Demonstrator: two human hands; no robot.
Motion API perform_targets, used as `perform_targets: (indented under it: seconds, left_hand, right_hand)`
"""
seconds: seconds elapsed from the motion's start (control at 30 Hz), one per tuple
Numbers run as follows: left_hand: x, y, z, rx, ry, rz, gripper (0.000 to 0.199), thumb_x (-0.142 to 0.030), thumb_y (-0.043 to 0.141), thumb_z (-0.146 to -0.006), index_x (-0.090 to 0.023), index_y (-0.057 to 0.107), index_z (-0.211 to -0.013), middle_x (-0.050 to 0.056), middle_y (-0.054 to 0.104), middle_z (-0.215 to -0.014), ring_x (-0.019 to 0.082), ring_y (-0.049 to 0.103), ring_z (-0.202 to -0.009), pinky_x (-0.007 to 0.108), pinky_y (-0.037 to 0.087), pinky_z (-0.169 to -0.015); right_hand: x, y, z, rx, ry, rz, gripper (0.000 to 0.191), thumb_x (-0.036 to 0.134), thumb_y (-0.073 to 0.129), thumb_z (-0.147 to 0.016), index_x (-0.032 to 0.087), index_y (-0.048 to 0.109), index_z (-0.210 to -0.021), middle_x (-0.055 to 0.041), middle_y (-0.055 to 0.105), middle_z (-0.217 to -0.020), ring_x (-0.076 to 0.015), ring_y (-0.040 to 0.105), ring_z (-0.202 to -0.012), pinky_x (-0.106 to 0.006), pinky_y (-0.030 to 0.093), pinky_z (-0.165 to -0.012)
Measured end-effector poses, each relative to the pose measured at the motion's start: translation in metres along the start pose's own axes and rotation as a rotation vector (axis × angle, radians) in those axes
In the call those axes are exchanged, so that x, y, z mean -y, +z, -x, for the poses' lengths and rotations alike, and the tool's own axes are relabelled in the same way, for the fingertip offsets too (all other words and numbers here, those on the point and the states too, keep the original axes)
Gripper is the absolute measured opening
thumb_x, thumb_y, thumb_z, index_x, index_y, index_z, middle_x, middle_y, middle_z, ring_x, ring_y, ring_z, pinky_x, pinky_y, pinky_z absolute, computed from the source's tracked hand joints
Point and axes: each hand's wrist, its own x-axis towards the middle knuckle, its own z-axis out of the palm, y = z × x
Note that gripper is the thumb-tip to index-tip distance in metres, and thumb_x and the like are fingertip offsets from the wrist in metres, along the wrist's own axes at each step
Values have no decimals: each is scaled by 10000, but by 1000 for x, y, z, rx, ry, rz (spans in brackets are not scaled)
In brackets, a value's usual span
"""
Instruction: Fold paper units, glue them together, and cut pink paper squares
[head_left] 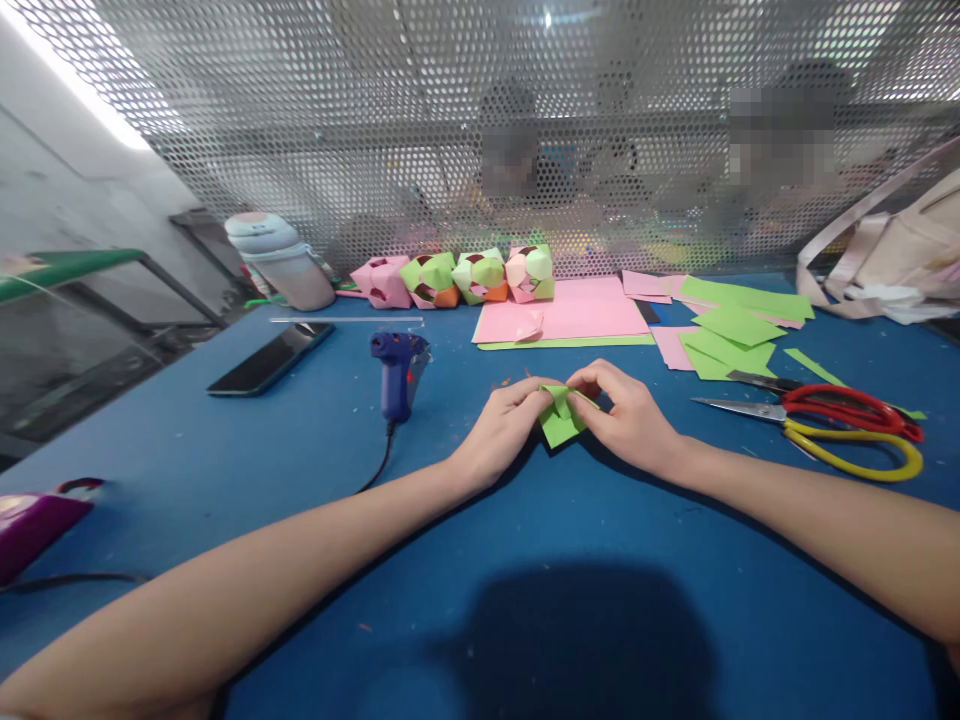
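Note:
A small piece of folded green paper (559, 425) is held between my two hands, just above the blue table (420, 560). My left hand (504, 428) pinches its left edge with thumb and fingers. On the other side, my right hand (622, 415) grips the upper right part with thumb and forefinger. Creases show across the paper's top, and its lower corner points toward me. The fingertips partly hide its upper edges.
A blue glue gun (397, 375) stands left of my hands, beside a phone (271, 358). Folded paper shapes (427, 280) line the back, near pink sheets (577, 308). Green paper pieces (731, 345), red-handled scissors (847, 402) and yellow-handled scissors (855, 445) lie right. A bottle (281, 260) stands back left.

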Motion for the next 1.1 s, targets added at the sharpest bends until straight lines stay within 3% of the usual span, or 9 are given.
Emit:
perform_targets:
  seconds: [0.27, 0.6, 0.83, 1.1]
  left_hand:
    - [-7, 2, 4, -16, 63, -71, 229, -268, 528, -872, -175, 701, -988, 35, 671, -922, 159, 563, -814, 271, 435, -732]
    - [-1, 1, 3, -49, 86, -152, 271, -323, 473, -936, -177, 700, -913, 13, 665, -829, 148, 567, -765, 255, 431, -712]
    - [0, 0, 3, -56, 96, -170, 295, -328, 461, -945, -174, 712, -940, 15, 660, -824, 142, 561, -763, 252, 429, -719]
    - [0, 0, 3, -156, 81, -99, 204, -317, 526, -918, -188, 681, -952, 8, 679, -899, 138, 587, -824, 241, 459, -749]
  right_hand:
    - [-1, 0, 0, -12, 19, -3, 46, 206, 532, -906, 199, 570, -932, -12, 580, -844, -129, 545, -757, -277, 450, -705]
    - [1, 0, 1, 2, 31, -17, 59, 201, 524, -908, 191, 577, -928, -11, 581, -842, -122, 548, -755, -266, 447, -701]
    - [1, -1, -1, 36, 131, -15, 90, 251, 548, -900, 173, 578, -867, 2, 593, -769, -112, 537, -688, -254, 428, -647]
    - [3, -1, 0, 27, 74, 2, 119, 217, 547, -899, 169, 592, -801, 8, 613, -737, -102, 547, -676, -240, 412, -644]
